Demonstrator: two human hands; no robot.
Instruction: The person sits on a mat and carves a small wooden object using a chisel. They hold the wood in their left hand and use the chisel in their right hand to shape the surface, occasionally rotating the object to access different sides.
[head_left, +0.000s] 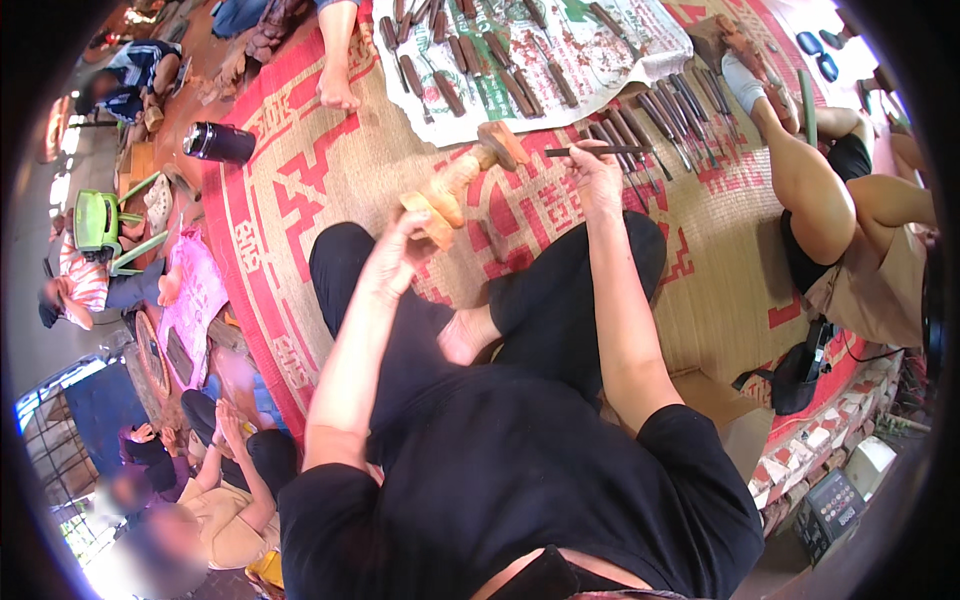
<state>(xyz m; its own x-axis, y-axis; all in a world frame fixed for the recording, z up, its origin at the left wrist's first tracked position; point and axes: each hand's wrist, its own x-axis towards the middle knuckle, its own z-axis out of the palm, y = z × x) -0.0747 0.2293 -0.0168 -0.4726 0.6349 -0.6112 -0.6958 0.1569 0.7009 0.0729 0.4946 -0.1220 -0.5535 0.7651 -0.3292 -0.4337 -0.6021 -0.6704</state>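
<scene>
My left hand (398, 252) grips the near end of a pale carved wooden figure (450, 190), tilted up and away above the mat between my knees. At its far end is a reddish-brown, block-like part (503, 145); whether it belongs to the carving I cannot tell. To the right, my right hand (597, 178) is closed on a slim dark carving tool (570, 152), which lies level with one end toward the figure. A gap separates tool and carving. Just beyond my right hand, several chisels (670, 125) lie in a row on the woven mat (700, 235).
More wooden-handled tools (500, 60) and reddish chips lie on a printed white sheet (620, 75). A black cylinder (218, 143) lies at the mat's left edge. Another person's bare foot (338, 88) is at the far side. A seated person's leg (810, 190) is close on the right.
</scene>
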